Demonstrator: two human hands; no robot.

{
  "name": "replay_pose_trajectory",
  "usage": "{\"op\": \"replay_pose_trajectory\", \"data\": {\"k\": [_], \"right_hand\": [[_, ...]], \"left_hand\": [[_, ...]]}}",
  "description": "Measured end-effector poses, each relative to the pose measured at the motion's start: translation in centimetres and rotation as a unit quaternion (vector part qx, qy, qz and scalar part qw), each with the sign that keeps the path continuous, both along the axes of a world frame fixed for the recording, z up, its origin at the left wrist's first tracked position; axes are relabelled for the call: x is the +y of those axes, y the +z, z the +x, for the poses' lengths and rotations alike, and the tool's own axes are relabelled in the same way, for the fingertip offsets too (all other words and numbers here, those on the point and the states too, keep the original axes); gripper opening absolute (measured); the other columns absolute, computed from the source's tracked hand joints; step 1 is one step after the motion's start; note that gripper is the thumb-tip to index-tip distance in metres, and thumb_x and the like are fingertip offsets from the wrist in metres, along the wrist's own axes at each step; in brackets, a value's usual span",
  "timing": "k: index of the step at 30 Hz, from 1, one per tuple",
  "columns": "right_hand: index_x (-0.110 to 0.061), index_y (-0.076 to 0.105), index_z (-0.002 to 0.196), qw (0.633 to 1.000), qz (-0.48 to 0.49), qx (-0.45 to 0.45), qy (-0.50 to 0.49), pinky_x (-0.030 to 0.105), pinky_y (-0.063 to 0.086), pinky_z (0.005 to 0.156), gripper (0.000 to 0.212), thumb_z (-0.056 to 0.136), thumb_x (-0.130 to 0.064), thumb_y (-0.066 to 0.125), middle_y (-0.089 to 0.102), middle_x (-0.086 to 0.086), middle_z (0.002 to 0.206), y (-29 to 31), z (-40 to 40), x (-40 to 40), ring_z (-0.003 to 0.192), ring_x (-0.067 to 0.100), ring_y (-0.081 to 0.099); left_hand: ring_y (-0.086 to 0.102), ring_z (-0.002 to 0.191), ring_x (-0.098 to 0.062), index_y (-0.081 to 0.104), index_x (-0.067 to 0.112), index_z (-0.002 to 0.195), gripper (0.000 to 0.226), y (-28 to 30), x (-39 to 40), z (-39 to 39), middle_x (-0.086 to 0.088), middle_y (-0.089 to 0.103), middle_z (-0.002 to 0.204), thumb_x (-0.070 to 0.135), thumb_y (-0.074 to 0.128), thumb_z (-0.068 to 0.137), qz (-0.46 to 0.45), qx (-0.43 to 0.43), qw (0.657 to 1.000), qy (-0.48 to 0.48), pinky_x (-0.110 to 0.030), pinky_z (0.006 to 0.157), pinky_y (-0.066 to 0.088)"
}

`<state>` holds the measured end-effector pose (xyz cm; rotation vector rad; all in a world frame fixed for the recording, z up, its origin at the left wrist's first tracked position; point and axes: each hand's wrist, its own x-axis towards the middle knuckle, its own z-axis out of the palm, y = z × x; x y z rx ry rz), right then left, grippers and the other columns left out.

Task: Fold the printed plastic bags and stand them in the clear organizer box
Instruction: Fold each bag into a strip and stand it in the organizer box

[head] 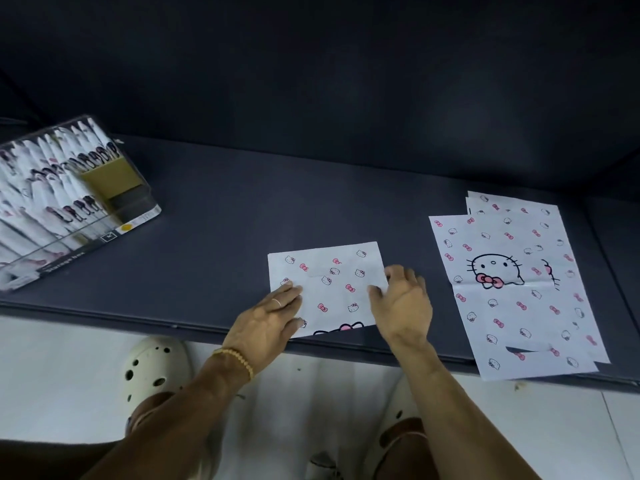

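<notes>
1. Folding in progress: one printed bag (pixel 329 285), already doubled over once, lies near the front edge of the dark padded bench (pixel 221 216), roughly at its middle.
2. Left hand (pixel 266 323) lies flat, fingers straight, pressing the bag's left side down. Nothing is clasped.
3. Right hand (pixel 403 303) is at the bag's right edge, fingers bent over it. It appears to pinch that edge, but the contact is partly hidden, so this is a judgement.
4. Stack of unfolded bags (pixel 512 289) sits toward the right end of the bench, its near corner overhanging the front edge.
5. Clear box (pixel 79 206) stands at the left end, well apart from the hands, already packed with upright folded bags (pixel 52 188).
6. Risk: the plastic looks slick. If the left hand lifts early, the fold may spring open or skew.
7. Risk: the bag's near corner juts past the front edge. A sideways pull from the right hand could drag it off onto the floor.
8. Risk: the overhanging stack could slide off if brushed by the right forearm.
9. Risk: the box looks nearly full, so pushing in another bag may topple or crush its neighbours.
</notes>
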<state>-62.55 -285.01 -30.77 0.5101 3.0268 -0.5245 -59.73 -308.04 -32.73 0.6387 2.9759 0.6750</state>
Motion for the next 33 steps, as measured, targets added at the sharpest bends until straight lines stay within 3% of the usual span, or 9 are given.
{"op": "replay_pose_trajectory", "data": {"k": [3,6,11,16,18,21,24,27,33], "right_hand": [[-0.007,0.069,0.105,0.968,0.096,0.138,0.186,0.041,0.053,0.076,0.035,0.073,-0.017,0.079,0.066,0.012,0.112,-0.3,1.6,-2.8,0.1,0.033,0.063],[-0.005,0.061,0.129,0.938,0.012,0.089,0.335,0.045,0.046,0.104,0.043,0.089,-0.019,0.064,0.054,0.015,0.141,-2.0,3.5,-6.0,0.13,0.03,0.052],[-0.008,0.038,0.15,0.952,0.05,0.036,0.3,0.046,0.019,0.12,0.05,0.102,-0.022,0.044,0.028,0.007,0.159,-3.4,4.7,-1.5,0.148,0.024,0.024],[-0.017,0.03,0.154,0.956,0.094,-0.028,0.275,0.042,0.002,0.121,0.06,0.097,-0.012,0.05,0.017,0.0,0.163,-2.4,4.2,3.4,0.151,0.021,0.012],[-0.016,0.048,0.144,0.953,0.122,-0.028,0.276,0.046,0.016,0.119,0.059,0.087,-0.008,0.061,0.035,0.009,0.157,-1.5,4.3,3.5,0.147,0.03,0.027],[-0.016,0.07,0.111,0.939,0.104,0.055,0.322,0.043,0.051,0.09,0.033,0.079,-0.019,0.074,0.062,0.008,0.126,-0.8,4.9,2.4,0.116,0.029,0.059],[-0.016,0.072,0.092,0.918,0.108,0.088,0.372,0.035,0.056,0.073,0.02,0.073,-0.016,0.079,0.067,0.003,0.107,-0.7,4.9,1.5,0.095,0.025,0.064],[-0.013,0.072,0.082,0.899,0.152,0.089,0.401,0.032,0.056,0.066,0.026,0.06,-0.003,0.081,0.068,0.004,0.096,-0.5,4.5,1.3,0.082,0.025,0.065],[-0.014,0.07,0.087,0.876,0.144,0.08,0.454,0.033,0.056,0.066,0.01,0.079,-0.019,0.071,0.065,0.003,0.097,0.6,3.3,1.7,0.085,0.024,0.06]], "left_hand": [[0.057,0.122,-0.026,0.071,0.003,0.111,0.036,-0.1,0.0,-0.1,-0.003,0.064,0.128,0.014,0.081,0.077,-0.005,0.032,0.999,-0.01,-0.041,0.081,0.059],[0.057,0.122,-0.025,0.071,0.004,0.113,0.038,-0.2,-0.3,-0.1,-0.004,0.063,0.128,0.018,0.079,0.078,-0.004,0.039,0.999,-0.015,-0.041,0.085,0.057],[0.055,0.125,-0.024,0.071,0.006,0.114,0.037,0.0,-0.5,-0.1,-0.003,0.062,0.13,0.019,0.079,0.08,-0.017,0.031,0.999,-0.033,-0.039,0.085,0.058],[0.065,0.111,-0.026,0.076,0.014,0.099,0.036,1.4,0.1,-0.3,-0.01,0.069,0.117,0.011,0.088,0.066,-0.057,0.049,0.995,-0.064,-0.037,0.076,0.06],[0.066,0.105,-0.025,0.074,0.016,0.092,0.028,1.5,0.6,-0.1,-0.007,0.069,0.112,0.008,0.084,0.067,-0.084,0.06,0.99,-0.092,-0.033,0.073,0.059],[0.066,0.1,-0.022,0.073,0.012,0.094,0.026,1.7,0.8,0.5,-0.004,0.069,0.107,0.025,0.082,0.074,-0.077,0.068,0.99,-0.096,-0.031,0.073,0.059],[0.069,0.095,-0.019,0.074,0.011,0.093,0.032,1.9,1.0,0.6,-0.001,0.071,0.101,0.026,0.086,0.068,-0.075,0.081,0.989,-0.097,-0.028,0.068,0.059],[0.068,0.099,-0.017,0.075,0.013,0.097,0.029,1.9,1.0,0.4,0.001,0.072,0.103,0.024,0.083,0.072,-0.086,0.082,0.988,-0.096,-0.029,0.069,0.06],[0.069,0.1,-0.017,0.075,0.012,0.089,0.025,1.9,0.9,0.3,-0.001,0.073,0.103,0.022,0.083,0.067,-0.084,0.076,0.989,-0.092,-0.03,0.062,0.059]]}}
